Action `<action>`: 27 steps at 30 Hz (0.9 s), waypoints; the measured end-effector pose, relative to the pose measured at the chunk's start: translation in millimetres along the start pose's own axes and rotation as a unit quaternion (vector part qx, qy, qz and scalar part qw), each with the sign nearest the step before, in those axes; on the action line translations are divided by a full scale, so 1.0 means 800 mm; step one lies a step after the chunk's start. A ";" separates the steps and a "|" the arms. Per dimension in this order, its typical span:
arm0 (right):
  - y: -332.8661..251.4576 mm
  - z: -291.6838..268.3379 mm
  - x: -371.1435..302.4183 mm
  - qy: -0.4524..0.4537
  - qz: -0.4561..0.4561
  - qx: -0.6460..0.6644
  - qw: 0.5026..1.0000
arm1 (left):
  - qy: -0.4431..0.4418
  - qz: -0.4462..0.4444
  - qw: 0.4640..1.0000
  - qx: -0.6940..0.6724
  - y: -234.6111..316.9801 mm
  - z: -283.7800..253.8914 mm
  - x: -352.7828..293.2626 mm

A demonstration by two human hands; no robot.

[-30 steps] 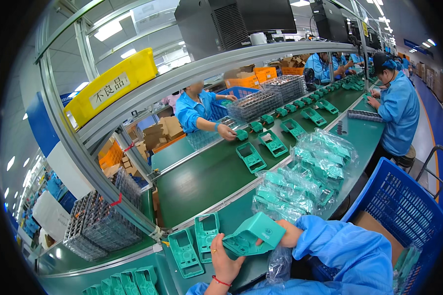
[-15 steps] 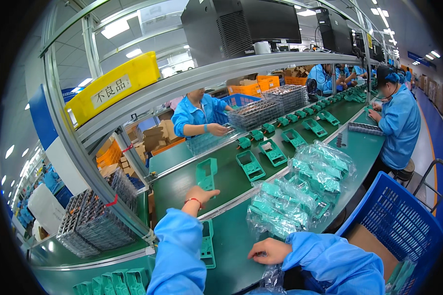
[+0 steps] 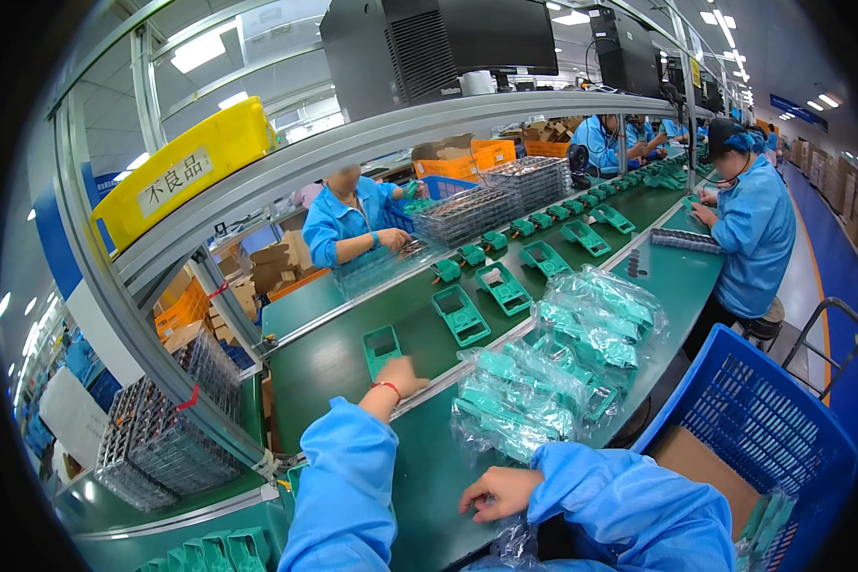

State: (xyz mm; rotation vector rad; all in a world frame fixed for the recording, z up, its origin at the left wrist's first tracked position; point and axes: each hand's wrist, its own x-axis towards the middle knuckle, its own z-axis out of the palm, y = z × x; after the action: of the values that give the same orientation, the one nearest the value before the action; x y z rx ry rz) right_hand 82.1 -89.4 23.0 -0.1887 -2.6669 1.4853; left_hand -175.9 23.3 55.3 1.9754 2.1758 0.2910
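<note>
My left hand [image 3: 402,377] is over the near edge of the green belt, at the lower right side of a green plastic housing [image 3: 381,350] with a rectangular opening. Its fingers are smeared and partly hidden, so whether it grips the housing does not show. Loosely bent and slightly apart are the fingers of my right hand [image 3: 498,493], low above the bench's front edge, with nothing seen in them. Clear plastic film [image 3: 515,541] lies just below that hand. Beside it on the bench is a heap of bagged green housings [image 3: 520,386].
More housings [image 3: 460,316] line the belt [image 3: 329,367]. A blue crate [image 3: 763,419] stands at right, stacked clear trays [image 3: 167,434] at left, and several green parts [image 3: 214,551] at lower left. A metal frame carries a yellow bin [image 3: 186,172]. Co-workers sit across [image 3: 353,219] and at right [image 3: 753,234].
My view has shifted slightly, sliding the scene left. The nearest housing sits a little closer to me, with my left hand now at its side. The co-worker across now raises a green part.
</note>
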 end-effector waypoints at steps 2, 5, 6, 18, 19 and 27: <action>0.000 -0.001 -0.003 -0.016 0.049 -0.043 0.998 | -0.152 0.109 0.956 -0.226 0.048 -0.008 -0.033; 0.008 0.013 0.000 -0.020 0.050 -0.108 0.993 | -0.107 0.312 0.942 -0.061 0.065 0.007 -0.095; 0.005 0.016 -0.002 -0.021 0.054 -0.105 0.993 | -0.056 0.302 0.951 -0.029 0.074 0.013 -0.116; -0.084 0.034 -0.024 0.290 -0.023 -0.195 0.937 | 0.189 0.157 0.936 -0.253 0.047 -0.011 -0.240; -0.106 0.026 -0.021 0.327 0.027 -0.283 0.901 | 0.173 0.109 0.936 -0.285 0.033 -0.012 -0.252; -0.036 0.015 -0.017 0.221 0.177 -0.412 0.866 | 0.363 0.063 0.858 -0.357 0.001 -0.003 -0.294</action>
State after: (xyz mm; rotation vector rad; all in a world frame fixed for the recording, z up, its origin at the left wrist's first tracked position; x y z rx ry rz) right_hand 92.1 -116.5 41.3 -0.9717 -2.7336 0.1619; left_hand -153.7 -210.6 59.7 1.6747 1.7902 1.8119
